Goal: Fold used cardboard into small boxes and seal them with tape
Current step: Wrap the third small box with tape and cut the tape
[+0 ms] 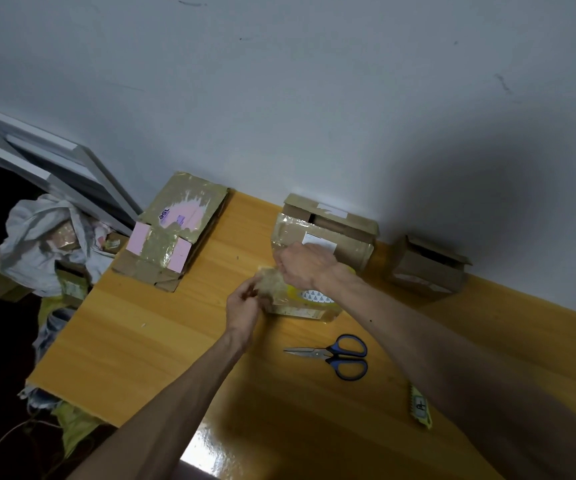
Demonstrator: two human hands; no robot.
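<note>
A small flattened cardboard piece [300,308], covered in old shiny tape, lies near the middle of the yellow table [148,341]. My left hand [243,304] pinches its left end with curled fingers. My right hand [302,263] reaches over from the right and grips the raised top edge of the same piece. A roll of tape [316,296] with a white patterned core shows just under my right wrist, on or against the cardboard. Blue-handled scissors [337,355] lie shut on the table in front of the piece.
A pink-and-brown taped box [172,230] lies flat at the back left. A brown box [331,230] stands against the wall behind my hands, another [428,266] to its right. A small yellow-green packet [420,407] lies front right. Bags and cardboard scraps [47,244] pile beside the table's left edge.
</note>
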